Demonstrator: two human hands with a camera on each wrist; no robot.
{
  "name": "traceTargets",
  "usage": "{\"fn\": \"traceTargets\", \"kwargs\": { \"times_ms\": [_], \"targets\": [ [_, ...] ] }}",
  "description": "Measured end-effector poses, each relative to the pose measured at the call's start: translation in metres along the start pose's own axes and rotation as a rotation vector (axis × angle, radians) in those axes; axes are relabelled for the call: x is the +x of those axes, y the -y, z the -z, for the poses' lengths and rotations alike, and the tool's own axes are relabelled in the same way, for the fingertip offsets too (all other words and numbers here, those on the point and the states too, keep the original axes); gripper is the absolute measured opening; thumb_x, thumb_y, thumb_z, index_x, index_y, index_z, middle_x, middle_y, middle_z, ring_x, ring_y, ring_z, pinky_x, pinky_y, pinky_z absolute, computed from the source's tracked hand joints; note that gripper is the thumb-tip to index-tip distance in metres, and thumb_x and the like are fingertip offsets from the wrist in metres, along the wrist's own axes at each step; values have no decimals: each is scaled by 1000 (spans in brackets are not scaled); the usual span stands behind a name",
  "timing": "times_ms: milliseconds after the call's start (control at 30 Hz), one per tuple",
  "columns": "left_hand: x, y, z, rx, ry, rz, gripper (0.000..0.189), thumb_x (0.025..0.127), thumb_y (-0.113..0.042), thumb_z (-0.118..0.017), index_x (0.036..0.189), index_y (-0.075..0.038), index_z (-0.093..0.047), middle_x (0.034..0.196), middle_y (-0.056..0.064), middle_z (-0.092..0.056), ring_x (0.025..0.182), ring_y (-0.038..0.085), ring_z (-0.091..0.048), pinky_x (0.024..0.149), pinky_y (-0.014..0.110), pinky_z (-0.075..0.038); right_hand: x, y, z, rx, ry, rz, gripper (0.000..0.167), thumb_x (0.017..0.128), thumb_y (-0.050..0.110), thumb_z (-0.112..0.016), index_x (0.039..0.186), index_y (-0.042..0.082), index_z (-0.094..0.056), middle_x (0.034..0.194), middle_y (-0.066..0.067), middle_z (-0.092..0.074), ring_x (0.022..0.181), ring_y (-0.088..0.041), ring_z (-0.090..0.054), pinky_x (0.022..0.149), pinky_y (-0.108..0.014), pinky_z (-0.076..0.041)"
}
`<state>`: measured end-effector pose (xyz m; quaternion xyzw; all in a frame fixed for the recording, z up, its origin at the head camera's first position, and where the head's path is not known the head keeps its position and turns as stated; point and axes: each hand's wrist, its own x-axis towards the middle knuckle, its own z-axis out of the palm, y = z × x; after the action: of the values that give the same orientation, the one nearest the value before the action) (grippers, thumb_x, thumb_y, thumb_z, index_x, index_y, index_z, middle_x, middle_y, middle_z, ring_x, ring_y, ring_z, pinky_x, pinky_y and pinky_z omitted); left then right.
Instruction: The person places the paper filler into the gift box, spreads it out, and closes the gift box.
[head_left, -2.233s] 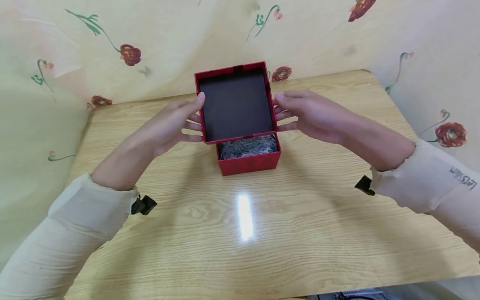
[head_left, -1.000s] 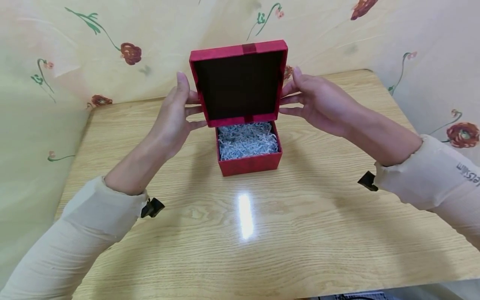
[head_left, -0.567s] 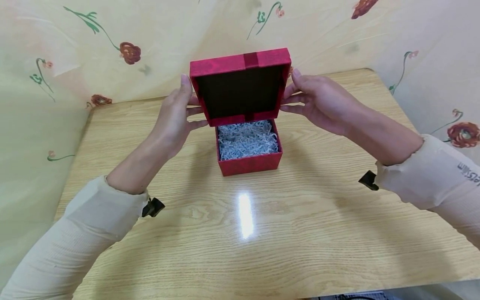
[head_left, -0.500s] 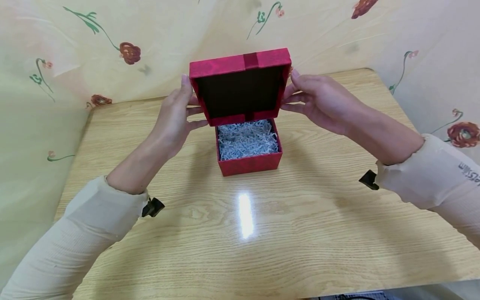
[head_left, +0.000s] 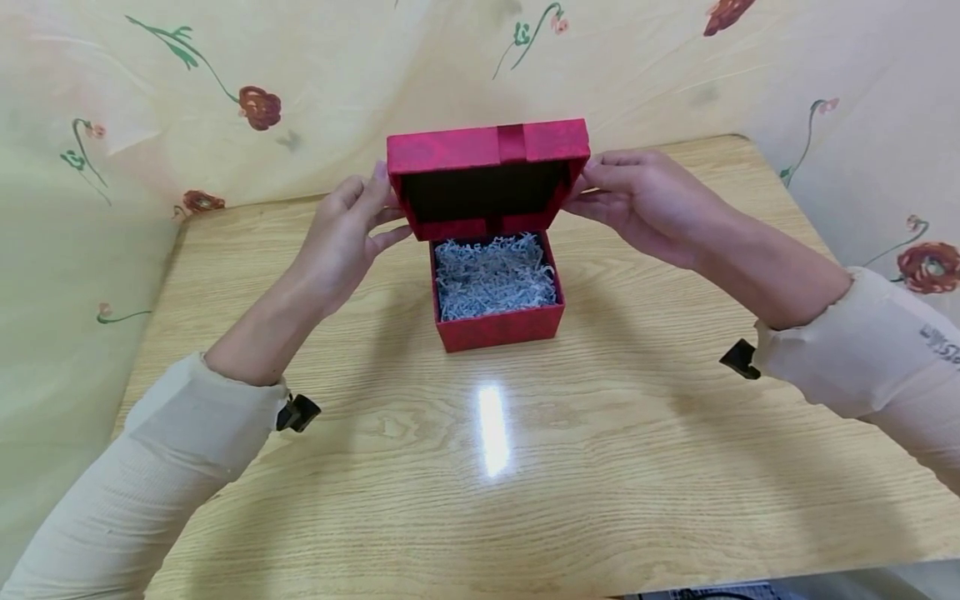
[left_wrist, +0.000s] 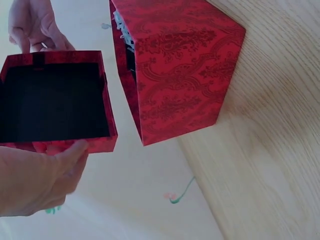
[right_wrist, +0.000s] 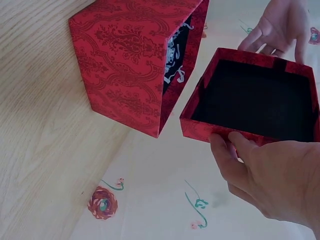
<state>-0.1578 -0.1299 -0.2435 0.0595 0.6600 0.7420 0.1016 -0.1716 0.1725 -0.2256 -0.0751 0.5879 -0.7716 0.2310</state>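
A red box lid (head_left: 450, 152) with a dark lining and a ribbon band is tilted over the back of a red box (head_left: 502, 331), its inside facing the head camera. My left hand (head_left: 337, 237) holds the lid's left side, and my right hand (head_left: 648, 208) holds its right side. In the left wrist view the left thumb lies along the lid's rim. The right wrist view has the right thumb and fingers at the lid's outer wall. Pale shredded paper (head_left: 495, 279) fills the box, which carries a damask pattern on its sides.
The box stands on a light wood table (head_left: 405, 500) with a bright light reflection in front of it. A cloth with painted flowers (head_left: 337, 67) hangs behind and at both sides. Small black devices (head_left: 298, 412) are worn at the sleeve cuffs.
Both hands have moved the lid from in front of the box's opening up and back, tilting its top edge forward. More of the shredded paper shows now. The box has stayed put.
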Motion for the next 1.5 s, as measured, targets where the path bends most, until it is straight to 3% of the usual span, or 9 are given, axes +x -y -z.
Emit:
{"fn": "traceTargets", "kwargs": {
  "times_ms": [167,233,367,467,567,700,833,1200,1500],
  "targets": [
    [-1,3,3,-83,38,-32,27,101,-23,-47,102,3,-47,125,18,-51,125,35,-44,110,41,-34,-1,1,1,21,-9,8,23,96,10,-57,107,-10,-62,126,-18,-49,131,-32,-39,112,-39,-29],
    [-2,4,4,-105,66,-41,30,101,-20,-46,111,8,-49,129,19,-50,128,33,-43,110,39,-33,-1,0,3,19,-9,14,22,95,9,-58,107,-9,-61,131,-18,-47,130,-30,-42,111,-38,-30],
    [-5,4,7,-78,123,-42,37,101,-16,-45,122,15,-45,133,19,-45,134,27,-40,110,32,-34,-2,-1,7,16,-5,35,13,96,1,-52,102,-9,-57,135,-18,-40,126,-28,-47,107,-34,-37],
    [-7,5,12,24,125,-37,34,100,-13,-49,121,14,-49,124,17,-50,128,23,-46,107,28,-37,-2,-1,9,9,-9,47,11,96,-4,-50,102,-10,-56,128,-18,-42,119,-26,-51,101,-30,-44],
    [-9,6,15,205,99,-35,33,99,-11,-53,125,9,-55,119,15,-56,115,20,-55,102,25,-42,-2,-1,10,-20,-4,60,12,95,-5,-51,105,-9,-57,122,-17,-48,116,-26,-51,99,-27,-45],
    [-11,7,18,318,77,-14,34,96,-6,-58,130,1,-57,128,9,-57,113,16,-57,95,22,-46,-4,0,11,-120,17,44,16,95,-7,-49,107,-7,-60,137,-18,-43,133,-26,-37,108,-28,-36],
    [-13,9,19,287,91,4,40,91,-8,-65,131,-2,-57,140,4,-51,126,16,-50,96,21,-46,-6,2,10,-266,46,27,19,95,-6,-50,111,-8,-59,149,-17,-29,141,-28,-25,112,-29,-29],
    [-17,10,19,70,159,-8,39,85,17,-61,123,13,-52,144,9,-44,131,24,-46,92,30,-49,-6,0,7,-480,36,51,15,95,-8,-48,108,-8,-56,150,-16,-33,135,-31,-38,96,-24,-47],
    [-18,13,17,65,152,-31,43,79,23,-62,120,16,-52,142,11,-44,128,26,-48,93,31,-50,-8,-3,5,-606,-15,19,14,95,-7,-49,108,-9,-52,149,-10,-37,129,-26,-47,88,-22,-51]
  ]
}}
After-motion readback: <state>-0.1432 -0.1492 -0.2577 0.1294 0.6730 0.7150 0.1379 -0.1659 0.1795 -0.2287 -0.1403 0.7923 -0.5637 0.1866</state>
